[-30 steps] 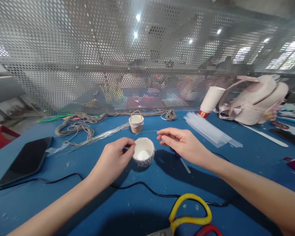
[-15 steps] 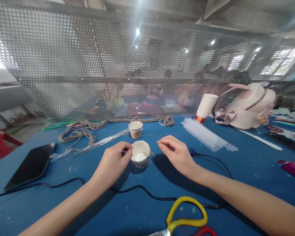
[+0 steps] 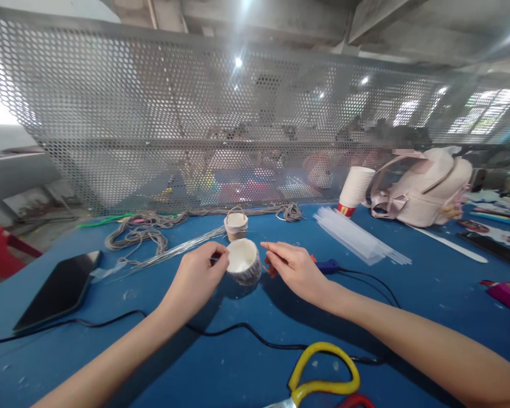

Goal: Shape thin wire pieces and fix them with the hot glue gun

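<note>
A small white-lined cup [image 3: 250,274] with a grey, ribbed outer wrap sits tilted on the blue table. My left hand [image 3: 204,267] pinches its left rim between thumb and fingers. Just right of the cup, my right hand [image 3: 295,269] has its fingertips drawn close together. Anything between them is too small to make out. A bit of thin orange-brown material shows between that hand and the cup. Behind the cup stands a little basket [image 3: 236,226] with a looped handle. A blue glue gun [image 3: 328,266] lies partly hidden behind my right hand.
Yellow-handled scissors [image 3: 323,385] lie at the front edge, with a black cable [image 3: 246,326] behind them. Left are a phone [image 3: 59,289], grey cord [image 3: 140,232] and wires. Right are translucent strips [image 3: 357,235], stacked paper cups [image 3: 356,187] and a backpack [image 3: 425,190]. A perforated metal screen [image 3: 153,113] stands behind.
My right hand has moved left, closer to the cup, exposing more of the glue gun. The cup is tilted more, with my left hand still at its rim.
</note>
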Tool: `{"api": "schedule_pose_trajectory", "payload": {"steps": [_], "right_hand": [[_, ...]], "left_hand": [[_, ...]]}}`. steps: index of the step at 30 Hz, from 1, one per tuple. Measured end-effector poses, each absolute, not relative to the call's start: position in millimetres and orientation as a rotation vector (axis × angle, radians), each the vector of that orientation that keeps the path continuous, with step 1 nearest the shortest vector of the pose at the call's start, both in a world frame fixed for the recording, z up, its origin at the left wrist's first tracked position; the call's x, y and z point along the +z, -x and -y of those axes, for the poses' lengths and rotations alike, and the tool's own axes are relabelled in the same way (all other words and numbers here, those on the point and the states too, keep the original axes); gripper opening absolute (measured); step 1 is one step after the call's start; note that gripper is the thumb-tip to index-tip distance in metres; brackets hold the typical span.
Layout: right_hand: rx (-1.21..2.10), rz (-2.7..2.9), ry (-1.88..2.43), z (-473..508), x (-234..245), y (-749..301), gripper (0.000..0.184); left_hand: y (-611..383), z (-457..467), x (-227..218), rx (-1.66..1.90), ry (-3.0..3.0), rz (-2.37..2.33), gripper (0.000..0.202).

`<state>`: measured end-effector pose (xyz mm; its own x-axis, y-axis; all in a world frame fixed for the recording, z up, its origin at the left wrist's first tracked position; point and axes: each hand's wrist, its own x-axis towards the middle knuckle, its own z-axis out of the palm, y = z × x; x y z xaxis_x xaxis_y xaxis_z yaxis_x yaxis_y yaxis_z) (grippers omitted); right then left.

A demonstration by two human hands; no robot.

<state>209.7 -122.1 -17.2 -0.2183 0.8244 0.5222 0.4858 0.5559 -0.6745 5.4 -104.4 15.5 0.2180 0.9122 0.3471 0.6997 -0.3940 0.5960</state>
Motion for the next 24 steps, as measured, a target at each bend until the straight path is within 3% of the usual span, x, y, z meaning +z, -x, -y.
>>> {"api": "schedule_pose_trajectory", "payload": {"steps": [10, 24], "right_hand": [[0.195, 1.94, 1.014, 114.4, -18.4, -201.2, 0.03], [0.343, 1.9, 1.066, 113.0, -23.2, -197.3, 0.034]], "left_hand": [[-5.9, 99.7, 23.8, 0.93, -2.272, -1.596, 0.019], [-8.9, 101.2, 16.3, 0.914, -2.333, -1.586, 0.017]]}}
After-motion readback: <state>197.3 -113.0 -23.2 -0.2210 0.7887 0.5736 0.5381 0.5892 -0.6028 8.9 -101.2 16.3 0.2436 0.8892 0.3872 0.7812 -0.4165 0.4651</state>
